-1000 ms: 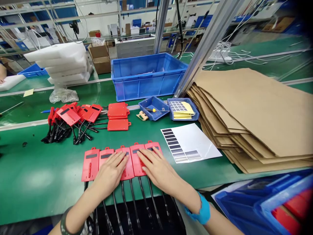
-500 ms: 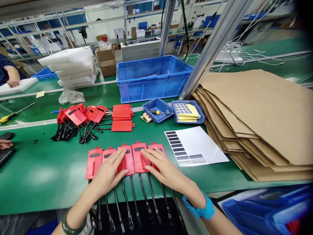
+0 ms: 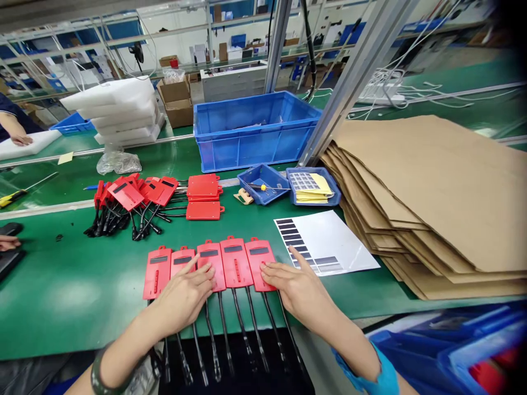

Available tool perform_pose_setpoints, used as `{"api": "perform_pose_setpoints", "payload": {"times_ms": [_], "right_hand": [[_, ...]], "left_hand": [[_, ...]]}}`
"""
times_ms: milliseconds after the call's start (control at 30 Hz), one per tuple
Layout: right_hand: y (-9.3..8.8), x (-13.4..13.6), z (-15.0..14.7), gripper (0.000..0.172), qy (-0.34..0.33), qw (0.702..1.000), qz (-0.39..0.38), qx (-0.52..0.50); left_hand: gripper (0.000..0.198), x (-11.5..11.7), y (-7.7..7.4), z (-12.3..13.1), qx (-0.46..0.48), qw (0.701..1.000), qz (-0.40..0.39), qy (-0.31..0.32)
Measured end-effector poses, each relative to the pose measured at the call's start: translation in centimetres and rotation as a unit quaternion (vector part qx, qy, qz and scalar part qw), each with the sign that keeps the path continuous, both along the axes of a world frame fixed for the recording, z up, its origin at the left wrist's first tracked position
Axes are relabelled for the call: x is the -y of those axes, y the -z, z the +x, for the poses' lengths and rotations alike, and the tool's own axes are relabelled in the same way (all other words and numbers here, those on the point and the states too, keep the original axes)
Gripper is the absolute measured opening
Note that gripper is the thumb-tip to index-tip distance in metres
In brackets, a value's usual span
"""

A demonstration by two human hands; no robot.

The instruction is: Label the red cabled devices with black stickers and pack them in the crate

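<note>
Several flat red cases (image 3: pixel 236 267) with dark stickers lie side by side near the table's front edge, their black cables (image 3: pixel 251 332) hanging down over it. My left hand (image 3: pixel 187 293) rests with outstretched fingers on the middle case and covers the lower part of the case (image 3: pixel 182 258) left of it. On the rightmost red case (image 3: pixel 259 252), my right hand (image 3: pixel 302 291) lays its fingertips along the lower right side. One of its fingers points up, apart from the others, over the edge of a white sticker sheet (image 3: pixel 341 238). Neither hand grips anything.
Behind lie a heap of red cases (image 3: pixel 127 193) with cables and a small red stack (image 3: pixel 203 186). Blue trays (image 3: pixel 263 195), a large blue bin (image 3: pixel 255 145) and a metal post (image 3: pixel 349 82) stand farther back. Cardboard sheets (image 3: pixel 432 192) fill the right. Another person's hand (image 3: pixel 8 242) shows at left.
My right hand has moved right, from the two rightmost cases to the outer side of the last one. My left hand has slid slightly down and left. The view has shifted a little.
</note>
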State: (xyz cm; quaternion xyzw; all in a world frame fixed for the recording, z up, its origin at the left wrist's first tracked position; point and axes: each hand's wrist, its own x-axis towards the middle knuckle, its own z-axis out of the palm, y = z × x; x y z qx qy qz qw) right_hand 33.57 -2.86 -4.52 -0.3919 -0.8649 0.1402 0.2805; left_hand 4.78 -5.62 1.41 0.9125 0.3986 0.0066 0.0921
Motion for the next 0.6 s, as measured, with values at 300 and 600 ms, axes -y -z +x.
{"api": "perform_pose_setpoints", "payload": {"times_ms": [300,600], "right_hand": [[-1.9,-0.6,-4.5,0.044,-0.117,0.989,0.052,0.073],[-3.1,-2.1,-6.6,0.044,-0.138,0.984,-0.037,0.108]], "left_hand": [[0.038,1.9,-1.1,-7.5,0.018,0.985,0.141,-0.100],[0.041,3.6,-0.4,-7.3,-0.044,0.987,0.135,-0.075]]}}
